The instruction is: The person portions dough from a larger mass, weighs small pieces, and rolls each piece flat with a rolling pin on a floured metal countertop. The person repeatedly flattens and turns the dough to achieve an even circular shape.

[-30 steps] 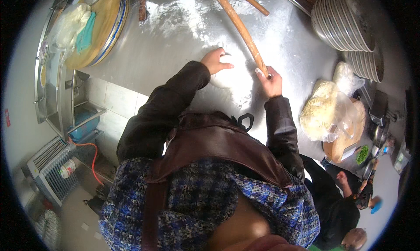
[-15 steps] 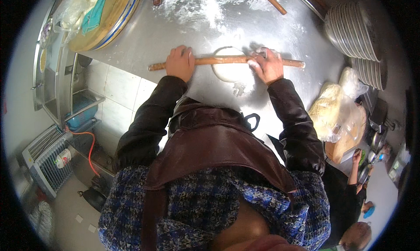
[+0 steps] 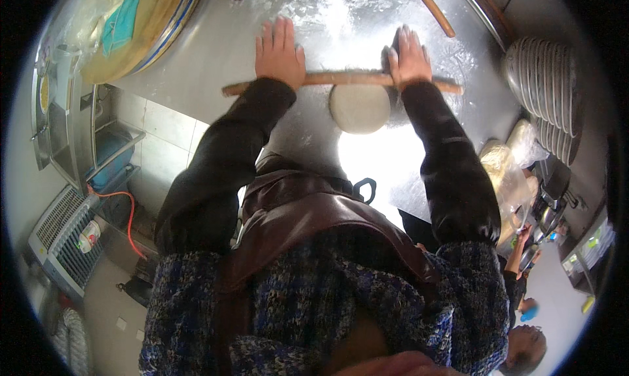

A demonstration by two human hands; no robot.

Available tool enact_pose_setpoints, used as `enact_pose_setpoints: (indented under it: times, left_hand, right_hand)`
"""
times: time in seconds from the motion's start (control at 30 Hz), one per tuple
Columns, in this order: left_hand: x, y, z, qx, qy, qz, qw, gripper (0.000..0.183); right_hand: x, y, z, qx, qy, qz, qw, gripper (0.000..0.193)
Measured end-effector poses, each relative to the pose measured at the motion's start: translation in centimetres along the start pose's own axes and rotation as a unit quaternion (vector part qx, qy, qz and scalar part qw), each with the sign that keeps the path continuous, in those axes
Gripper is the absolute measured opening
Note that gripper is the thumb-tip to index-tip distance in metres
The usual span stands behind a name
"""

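Pale dough (image 3: 360,110) is set between open, outstretched fingers (image 3: 279,34) and the bench's (image 3: 196,68) near edge; a rolling pin (image 3: 347,79) is crossed by both hands (image 3: 280,60).

I have a brightly lit steel worktable (image 3: 196,61). White tiles (image 3: 164,126) past its left edge; pale floor (image 3: 108,297), grey slatted unit (image 3: 62,235) lower left.

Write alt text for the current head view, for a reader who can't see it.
A person's left hand and right hand, open with fingers pointing away, lie across a long wooden rolling pin at the far edge of a round, pale piece of dough on a flour-dusted metal table. Another wooden rod lies farther off.
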State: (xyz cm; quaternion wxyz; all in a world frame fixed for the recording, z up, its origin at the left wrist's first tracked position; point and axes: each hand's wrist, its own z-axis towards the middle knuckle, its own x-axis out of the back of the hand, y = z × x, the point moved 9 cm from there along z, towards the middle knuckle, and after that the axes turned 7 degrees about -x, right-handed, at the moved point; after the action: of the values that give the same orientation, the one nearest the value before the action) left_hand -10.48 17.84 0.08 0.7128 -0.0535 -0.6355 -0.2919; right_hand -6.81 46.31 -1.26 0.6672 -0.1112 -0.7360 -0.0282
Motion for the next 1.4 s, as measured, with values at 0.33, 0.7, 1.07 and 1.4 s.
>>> enact_pose_setpoints:
  times: [0.33, 0.7, 1.07, 1.4]
  left_hand:
    - [-2.2, -0.3, 2.9, -0.031, -0.067, 0.019, 0.997, 0.067]
    - [-1.1, 2.8, -8.8, -0.192, -0.215, -0.097, 0.952, 0.056]
    - [-6.2, 8.2, 7.9, -0.344, -0.103, 0.032, 0.933, 0.068]
    - [-3.5, 7.3, 5.3, -0.228, -0.153, 0.003, 0.962, 0.070]
  right_hand:
    - [-1.7, 2.0, -0.5, -0.041, 0.006, -0.011, 0.999, 0.067]
    - [-0.2, 1.3, -16.5, 0.007, -0.111, -0.029, 0.993, 0.062]
    - [-4.7, 6.6, -13.9, -0.241, 0.004, 0.009, 0.970, 0.073]
    - [1.7, 3.7, -11.7, -0.209, 0.014, -0.028, 0.977, 0.068]
